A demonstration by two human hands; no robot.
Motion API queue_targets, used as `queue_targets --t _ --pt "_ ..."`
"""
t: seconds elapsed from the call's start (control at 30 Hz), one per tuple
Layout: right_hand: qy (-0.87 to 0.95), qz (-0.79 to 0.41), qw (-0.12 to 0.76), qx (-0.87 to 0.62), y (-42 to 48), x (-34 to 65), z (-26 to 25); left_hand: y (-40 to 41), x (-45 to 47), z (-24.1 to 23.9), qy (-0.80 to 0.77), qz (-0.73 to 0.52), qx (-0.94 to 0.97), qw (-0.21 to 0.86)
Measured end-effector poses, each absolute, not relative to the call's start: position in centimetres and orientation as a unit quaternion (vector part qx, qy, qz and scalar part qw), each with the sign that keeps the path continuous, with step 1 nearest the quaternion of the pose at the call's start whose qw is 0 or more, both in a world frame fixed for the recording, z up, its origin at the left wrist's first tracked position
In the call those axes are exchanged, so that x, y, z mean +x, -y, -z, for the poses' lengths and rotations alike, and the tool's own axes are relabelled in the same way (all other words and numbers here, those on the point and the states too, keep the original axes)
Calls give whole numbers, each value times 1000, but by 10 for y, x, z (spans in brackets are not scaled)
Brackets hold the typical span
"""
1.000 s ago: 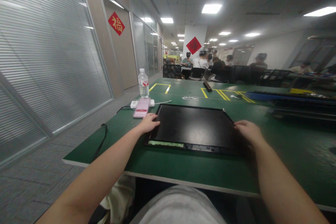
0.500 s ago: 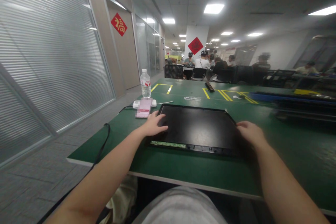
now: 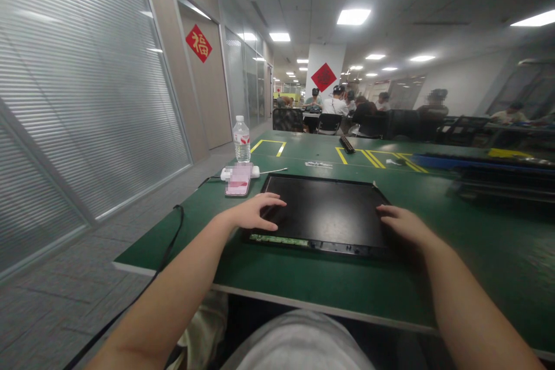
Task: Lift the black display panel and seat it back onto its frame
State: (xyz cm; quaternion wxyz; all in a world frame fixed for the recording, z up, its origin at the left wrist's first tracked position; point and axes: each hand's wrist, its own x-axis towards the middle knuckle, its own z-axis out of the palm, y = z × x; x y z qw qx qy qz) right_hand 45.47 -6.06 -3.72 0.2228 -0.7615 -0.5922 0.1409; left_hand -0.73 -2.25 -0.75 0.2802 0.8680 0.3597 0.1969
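A black display panel (image 3: 325,208) lies flat on the green table in front of me. Along its near edge runs a strip of green circuit board (image 3: 280,240). My left hand (image 3: 258,212) is over the panel's left side, thumb and fingers apart, holding nothing. At the panel's right edge, my right hand (image 3: 405,222) has its fingers stretched inward and partly apart. Whether its fingertips touch the panel or hover just over it, I cannot tell.
Beyond my left hand are a pink-screened phone (image 3: 238,180), a white power strip (image 3: 255,171) and a water bottle (image 3: 241,140). A dark slotted bar (image 3: 346,144) lies at the back of the table (image 3: 303,274). Blurred stacked panels (image 3: 498,176) stand at right; people sit farther off.
My left hand has moved right and its fingers lie farther over the panel. My right hand has shifted inward from the panel's right edge. The panel has stayed in place.
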Motion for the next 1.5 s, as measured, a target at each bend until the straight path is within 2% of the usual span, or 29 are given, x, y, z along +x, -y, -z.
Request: queue_targets --t 0.37,1.13,1.33,1.5 --pt "616 -123 223 -746 59 461 41 15 -13 8 -306 -142 910 242" --pt "598 -129 236 -755 62 455 36 19 -10 9 -278 -175 915 234" --pt "574 -76 238 -780 62 459 31 18 -10 11 -354 -173 894 215" --pt "537 -29 175 -825 58 471 33 9 -7 23 -481 -190 846 126"
